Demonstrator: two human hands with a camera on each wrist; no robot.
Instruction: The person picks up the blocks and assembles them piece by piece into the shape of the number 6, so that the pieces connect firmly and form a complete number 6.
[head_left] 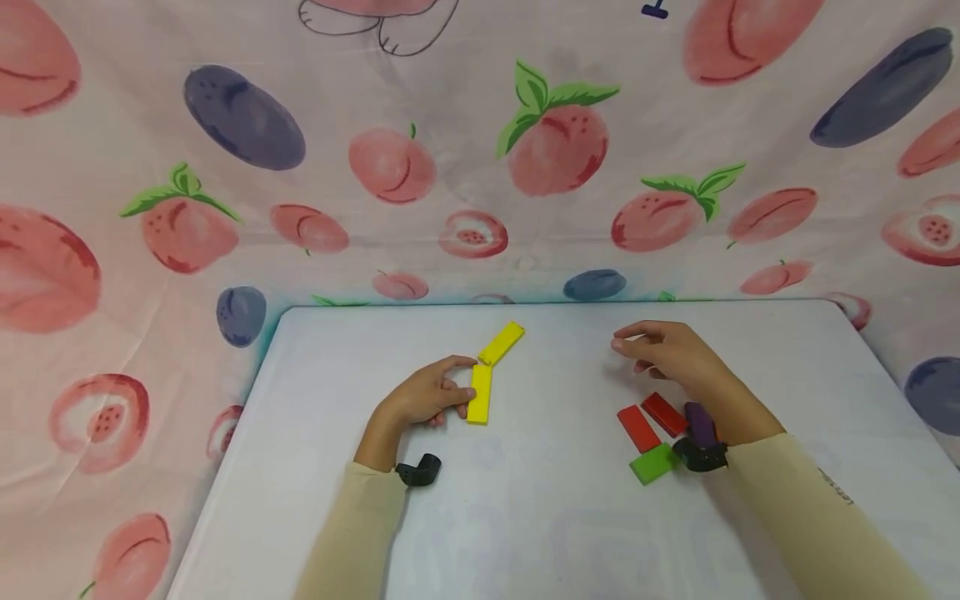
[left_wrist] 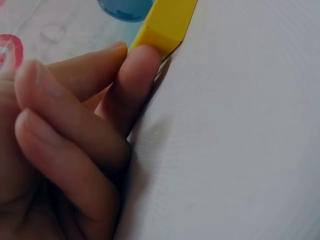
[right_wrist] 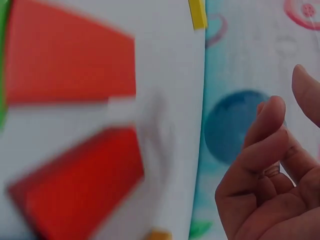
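At the left-middle of the white table, my left hand (head_left: 426, 393) has thumb and fingers at the side and far end of a flat yellow block (head_left: 480, 395). In the left wrist view a fingertip (left_wrist: 144, 57) presses the near end of that yellow block (left_wrist: 167, 22), while the other fingers curl beside it. A second yellow block (head_left: 502, 342) lies slanted at its far end, their corners close together. My right hand (head_left: 670, 354) hovers with loosely bent fingers and nothing in them, beyond two red blocks (head_left: 639, 428) (head_left: 664, 414).
By the red blocks lie a green block (head_left: 654, 463) and a purple block (head_left: 701, 423), the latter partly behind the right wrist's black camera (head_left: 701, 455). An orange-yellow piece (right_wrist: 159, 235) shows at the right wrist view's bottom edge. A fruit-print cloth (head_left: 465, 175) hangs behind the table (head_left: 525, 517).
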